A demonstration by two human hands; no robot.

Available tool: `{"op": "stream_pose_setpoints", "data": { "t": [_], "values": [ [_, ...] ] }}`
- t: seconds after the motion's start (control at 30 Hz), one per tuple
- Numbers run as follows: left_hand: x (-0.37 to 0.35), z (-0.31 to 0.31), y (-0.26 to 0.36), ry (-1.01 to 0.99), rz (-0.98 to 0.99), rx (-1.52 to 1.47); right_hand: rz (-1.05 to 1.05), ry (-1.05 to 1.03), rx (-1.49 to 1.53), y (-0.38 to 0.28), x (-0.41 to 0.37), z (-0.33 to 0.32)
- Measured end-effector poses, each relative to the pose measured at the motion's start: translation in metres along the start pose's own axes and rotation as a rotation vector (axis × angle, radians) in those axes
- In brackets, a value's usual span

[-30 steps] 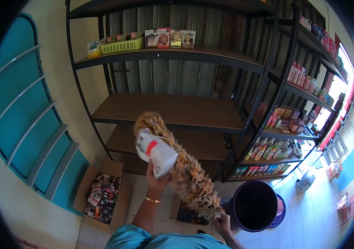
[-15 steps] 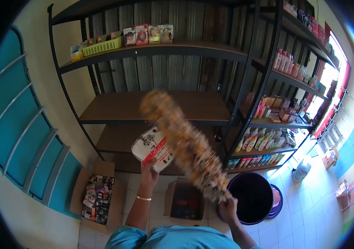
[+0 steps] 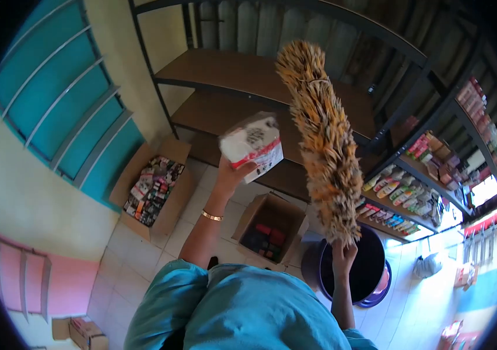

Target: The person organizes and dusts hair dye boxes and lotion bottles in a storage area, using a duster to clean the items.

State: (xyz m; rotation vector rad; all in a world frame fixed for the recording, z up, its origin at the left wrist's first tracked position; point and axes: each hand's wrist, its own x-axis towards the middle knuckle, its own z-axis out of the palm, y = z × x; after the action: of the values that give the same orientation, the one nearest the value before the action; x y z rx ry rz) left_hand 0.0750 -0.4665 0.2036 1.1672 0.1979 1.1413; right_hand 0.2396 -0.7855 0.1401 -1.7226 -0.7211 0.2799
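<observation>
My left hand (image 3: 232, 176) grips a white plastic packet (image 3: 253, 144) with a red band and black print by its lower edge, raised in front of the lower shelves. My right hand (image 3: 343, 255) is closed round the lower end of a long feather duster (image 3: 327, 134) with brown, orange and cream feathers. The duster stands nearly upright, its top leaning left over a brown shelf board (image 3: 225, 70). Its handle is hidden inside the hand. Below and behind that hand is a dark purple bucket (image 3: 381, 256).
An open carton (image 3: 167, 224) full of small packaged goods stands by the left wall. Another carton (image 3: 293, 248) with red and dark boxes sits on the tiled floor. Rows of bottles (image 3: 400, 192) fill the right shelves. A grey bag (image 3: 429, 265) lies farther right.
My view has tilted down and turned. The duster has swung from a leftward slant to nearly upright, apart from the packet. Both hands keep their hold.
</observation>
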Motion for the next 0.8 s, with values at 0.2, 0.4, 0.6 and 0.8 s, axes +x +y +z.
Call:
{"op": "stream_pose_setpoints", "data": {
  "t": [0.2, 0.4, 0.6, 0.8],
  "values": [
    [-0.019, -0.019, -0.002, -0.03, -0.006, 0.391, -0.053, -0.285, -0.037, 0.029, 0.003, -0.031],
    [-0.062, -0.02, -0.007, 0.186, -0.152, 0.176, -0.042, -0.197, 0.183, 0.009, 0.038, -0.007],
    [-0.072, -0.051, -0.009, 0.336, -0.288, -0.101, -0.067, -0.452, -0.238, 0.037, 0.031, 0.025],
    [-0.049, -0.097, -0.024, 0.454, -0.263, -0.205, 0.089, -0.229, -0.049, 0.009, 0.056, 0.064]
  ]
}}
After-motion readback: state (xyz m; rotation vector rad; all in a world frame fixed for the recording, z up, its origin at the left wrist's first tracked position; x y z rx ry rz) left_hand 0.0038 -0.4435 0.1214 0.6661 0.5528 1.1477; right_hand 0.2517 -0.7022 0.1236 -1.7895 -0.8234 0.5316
